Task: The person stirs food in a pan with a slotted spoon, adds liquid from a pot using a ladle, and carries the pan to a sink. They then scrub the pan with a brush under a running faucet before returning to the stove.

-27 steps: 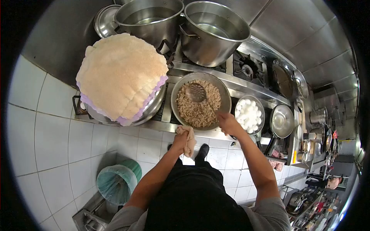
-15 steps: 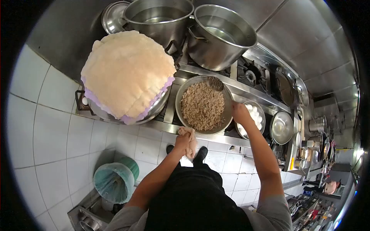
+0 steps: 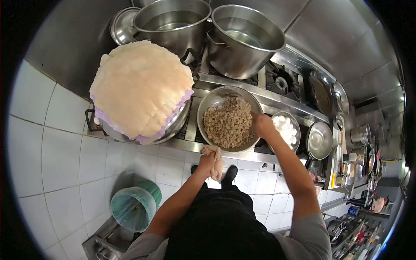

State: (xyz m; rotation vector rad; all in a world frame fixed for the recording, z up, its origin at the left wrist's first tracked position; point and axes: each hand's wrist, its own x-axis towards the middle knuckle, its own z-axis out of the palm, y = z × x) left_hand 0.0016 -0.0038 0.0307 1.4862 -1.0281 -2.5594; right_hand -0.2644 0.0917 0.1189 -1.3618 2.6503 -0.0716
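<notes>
A wide metal pan (image 3: 202, 130) of browned ground meat (image 3: 227, 123) sits on the stove in front of me. My right hand (image 3: 263, 126) is closed at the pan's right rim, around the handle of a slotted spoon whose head is hidden in the meat. At the near rim, my left hand (image 3: 207, 161) is closed on a pinkish cloth (image 3: 215, 167), whose top end lies right at the pan's edge. Just right of the pan, a bowl of white eggs (image 3: 285, 129) stands partly behind my right forearm.
Two tall pots of clear liquid (image 3: 171, 21) (image 3: 247, 41) stand behind the pan. To the left, a large puffy flatbread-like sheet (image 3: 141, 86) over purple material covers a metal basin (image 3: 175, 125). An empty pan (image 3: 319, 141) lies right of the eggs. A lined green bin (image 3: 134, 208) stands on the floor.
The slotted spoon has gone from the pan's far side down into the meat, which is now pushed about. My right hand has moved slightly left, over the rim. My left hand stays on the cloth.
</notes>
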